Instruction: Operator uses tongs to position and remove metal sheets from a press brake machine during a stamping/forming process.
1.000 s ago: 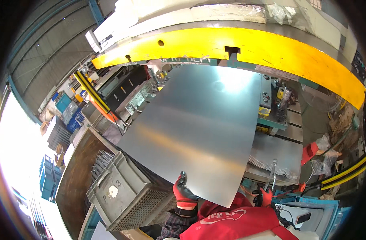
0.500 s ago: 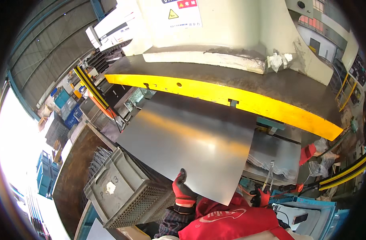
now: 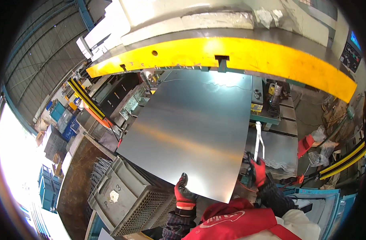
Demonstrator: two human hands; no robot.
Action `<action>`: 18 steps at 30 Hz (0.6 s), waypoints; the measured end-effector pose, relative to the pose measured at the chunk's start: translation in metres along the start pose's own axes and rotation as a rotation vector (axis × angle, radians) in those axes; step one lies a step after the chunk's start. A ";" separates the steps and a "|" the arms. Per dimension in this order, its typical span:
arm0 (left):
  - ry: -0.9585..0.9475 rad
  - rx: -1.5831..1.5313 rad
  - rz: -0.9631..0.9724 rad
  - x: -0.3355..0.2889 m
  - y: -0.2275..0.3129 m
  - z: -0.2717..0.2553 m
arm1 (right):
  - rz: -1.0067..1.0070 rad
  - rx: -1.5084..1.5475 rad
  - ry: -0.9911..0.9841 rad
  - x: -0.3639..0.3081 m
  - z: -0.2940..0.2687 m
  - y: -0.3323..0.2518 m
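Note:
A large, smooth grey metal sheet [image 3: 187,128] lies in front of me, its far part reaching beneath the press's yellow beam [image 3: 199,52]. At the near edge, my left hand [image 3: 185,192], in a red and black glove, is closed on the sheet with the thumb lying on top. My right hand [image 3: 258,172], gloved alike, grips a long, pale two-armed tool like tongs [image 3: 258,138] just right of the sheet. The tool points away from me, over a stack of grey sheets with wavy edges [image 3: 277,152].
A grey plastic crate [image 3: 127,196] stands tilted at the left, beside a rusty curved panel [image 3: 77,180]. Yellow-black striped posts rise at left [image 3: 86,98] and right [image 3: 343,160]. A spring-wrapped guide post [image 3: 276,95] stands inside the press. Blue bins [image 3: 317,196] sit at lower right.
My right hand has moved forward and up with the tongs-like tool beside the sheet. The view has shifted, showing more under the yellow beam. My left hand stays on the near edge.

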State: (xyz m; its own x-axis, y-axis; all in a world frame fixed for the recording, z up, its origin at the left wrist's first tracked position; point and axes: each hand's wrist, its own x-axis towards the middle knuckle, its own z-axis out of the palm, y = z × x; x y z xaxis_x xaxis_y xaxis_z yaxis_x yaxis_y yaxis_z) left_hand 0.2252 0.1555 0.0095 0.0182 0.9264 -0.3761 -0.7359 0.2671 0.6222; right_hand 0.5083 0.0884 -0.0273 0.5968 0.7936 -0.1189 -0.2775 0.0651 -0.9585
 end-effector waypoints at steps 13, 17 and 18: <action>-0.009 0.340 0.304 -0.049 0.068 -0.011 | 0.256 -0.069 -0.346 0.013 0.037 -0.046; 0.216 0.176 0.113 -0.028 0.059 -0.035 | -0.146 -0.312 -0.244 0.038 0.002 -0.054; 0.150 0.129 0.093 -0.031 0.059 -0.047 | -0.096 -0.408 -0.251 0.047 0.000 -0.076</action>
State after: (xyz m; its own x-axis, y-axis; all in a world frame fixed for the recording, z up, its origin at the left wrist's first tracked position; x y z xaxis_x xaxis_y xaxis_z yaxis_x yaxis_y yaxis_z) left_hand 0.1492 0.1301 0.0261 -0.1538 0.9014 -0.4048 -0.6370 0.2227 0.7379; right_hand 0.5576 0.1202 0.0399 0.3914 0.9202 -0.0074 0.1178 -0.0580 -0.9913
